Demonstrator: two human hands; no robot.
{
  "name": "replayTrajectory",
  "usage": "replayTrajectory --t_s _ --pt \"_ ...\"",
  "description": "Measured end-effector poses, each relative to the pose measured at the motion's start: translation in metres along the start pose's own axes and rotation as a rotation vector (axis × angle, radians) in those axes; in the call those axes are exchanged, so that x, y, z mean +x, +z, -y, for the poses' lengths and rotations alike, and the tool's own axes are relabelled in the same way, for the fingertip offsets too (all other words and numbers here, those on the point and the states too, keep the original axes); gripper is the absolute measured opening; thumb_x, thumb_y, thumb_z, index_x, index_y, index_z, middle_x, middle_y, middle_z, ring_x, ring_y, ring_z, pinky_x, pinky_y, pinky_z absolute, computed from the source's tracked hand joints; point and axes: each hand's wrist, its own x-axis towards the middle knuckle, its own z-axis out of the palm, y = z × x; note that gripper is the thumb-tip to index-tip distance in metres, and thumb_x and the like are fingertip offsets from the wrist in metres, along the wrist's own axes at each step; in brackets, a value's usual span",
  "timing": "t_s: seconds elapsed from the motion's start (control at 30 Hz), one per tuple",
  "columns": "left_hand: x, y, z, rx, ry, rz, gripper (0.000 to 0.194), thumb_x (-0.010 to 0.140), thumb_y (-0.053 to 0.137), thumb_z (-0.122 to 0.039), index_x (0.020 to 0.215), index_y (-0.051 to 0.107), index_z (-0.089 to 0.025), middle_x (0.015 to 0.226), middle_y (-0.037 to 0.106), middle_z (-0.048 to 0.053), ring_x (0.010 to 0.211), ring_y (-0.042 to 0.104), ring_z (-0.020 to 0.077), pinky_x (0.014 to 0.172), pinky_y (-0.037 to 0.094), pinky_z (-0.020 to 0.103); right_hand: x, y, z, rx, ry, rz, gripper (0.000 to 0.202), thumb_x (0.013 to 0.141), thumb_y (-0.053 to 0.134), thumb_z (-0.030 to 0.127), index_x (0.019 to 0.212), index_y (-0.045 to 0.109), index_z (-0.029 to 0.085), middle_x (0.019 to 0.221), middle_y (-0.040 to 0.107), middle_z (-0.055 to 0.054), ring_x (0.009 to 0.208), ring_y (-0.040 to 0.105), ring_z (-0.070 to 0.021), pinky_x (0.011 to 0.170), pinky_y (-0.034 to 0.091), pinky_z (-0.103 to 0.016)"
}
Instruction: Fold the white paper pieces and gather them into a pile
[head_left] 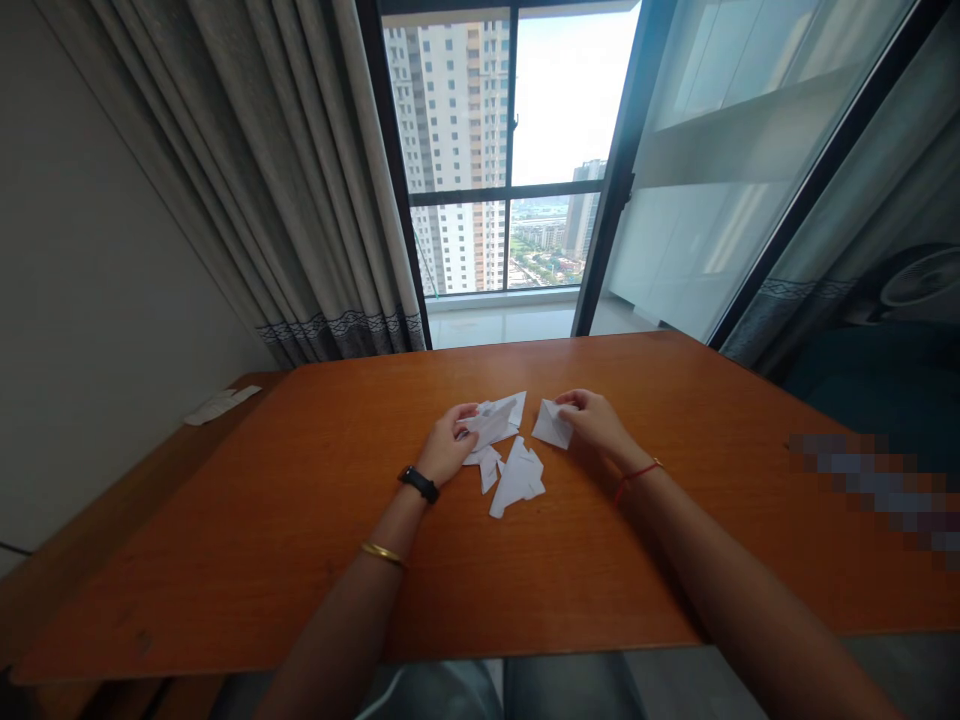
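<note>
From where I sit, the far left shows a white slip [223, 404] lying on a brown ledge [82, 525] alongside the bench [300, 510]. A grey curtain [300, 180] hangs beyond the bench's far edge.

My left hand [442, 446], with a black watch [418, 484] at the wrist and a gold bangle [383, 553] further up the arm, reaches in over the middle of the bench. Its grip is narrow, thumb and fingers closed on the papers [495, 422], a loose, overlapping bunch of white pieces; I cannot tell how many of them it really pinches. On the near side of the bunch I see a small scrap [489, 472], and just right of it a larger, jagged scrap [517, 480] lies flat on the bench, pointing toward me. Past the bench's far side, a window [570, 100] looks out on tall buildings.

To the right of the papers, apart from them, my right hand [600, 420] has its grip closed on one white, four-cornered piece [550, 426], held by its right side, tilted. A red cord [636, 477] circles that wrist. Further right, a pixelated patch hides part of the bench, and a fan [926, 280] stands in shadow beyond.
</note>
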Motion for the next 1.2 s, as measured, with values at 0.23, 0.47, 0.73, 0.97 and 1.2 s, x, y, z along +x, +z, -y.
replayTrajectory --t_s 0.23,0.47,0.73,0.97,1.2 --pt "0.006 -0.013 -0.015 -0.527 -0.089 -0.250 0.046 0.061 0.073 -0.009 0.103 0.055 -0.017 0.100 0.067 0.005 0.087 0.065 0.0166 0.078 0.053 0.028 -0.001 -0.005 -0.003 -0.135 -0.018 0.066 0.030 0.069 0.060 0.021 0.097 0.067 0.012 0.082 0.069 -0.006 0.068 0.060 -0.0150 0.059 0.041 -0.022" --pt "0.006 -0.017 -0.017 -0.832 -0.286 -0.179 0.040 0.069 0.073 -0.009 0.103 0.054 -0.019 0.098 0.067 0.004 0.080 0.065 0.0148 0.064 0.054 0.025 -0.011 0.020 0.005 -0.278 -0.173 0.015 0.028 0.077 0.056 0.025 0.100 0.068 0.015 0.104 0.064 -0.011 0.091 0.059 -0.0190 0.083 0.043 -0.028" --pt "0.009 -0.014 -0.010 -0.878 -0.379 -0.153 0.024 0.082 0.064 -0.021 0.104 0.057 -0.014 0.100 0.067 0.009 0.085 0.065 0.0168 0.071 0.055 0.027 0.013 0.056 0.028 -0.464 -0.079 0.112 0.067 0.071 0.065 0.054 0.128 0.052 0.022 0.127 0.056 -0.013 0.119 0.044 -0.0368 0.096 0.031 -0.051" --pt "0.006 -0.014 0.002 -0.140 -0.309 -0.433 0.057 0.068 0.075 -0.013 0.118 0.050 -0.018 0.114 0.059 0.012 0.083 0.063 0.0163 0.068 0.052 0.027 0.036 0.075 0.038 -0.135 -0.012 0.161 0.100 0.045 0.085 0.021 0.136 0.043 0.024 0.127 0.053 -0.013 0.117 0.048 -0.0314 0.094 0.040 -0.042" --pt "0.009 -0.019 0.003 -0.206 -0.068 -0.336 0.051 0.061 0.074 -0.009 0.107 0.056 -0.017 0.120 0.056 0.013 0.098 0.063 0.0207 0.087 0.049 0.037 0.035 0.033 0.061 0.163 -0.107 0.227 0.050 0.069 0.067 0.015 0.117 0.056 0.013 0.102 0.065 -0.007 0.081 0.062 -0.0150 0.068 0.049 -0.024"
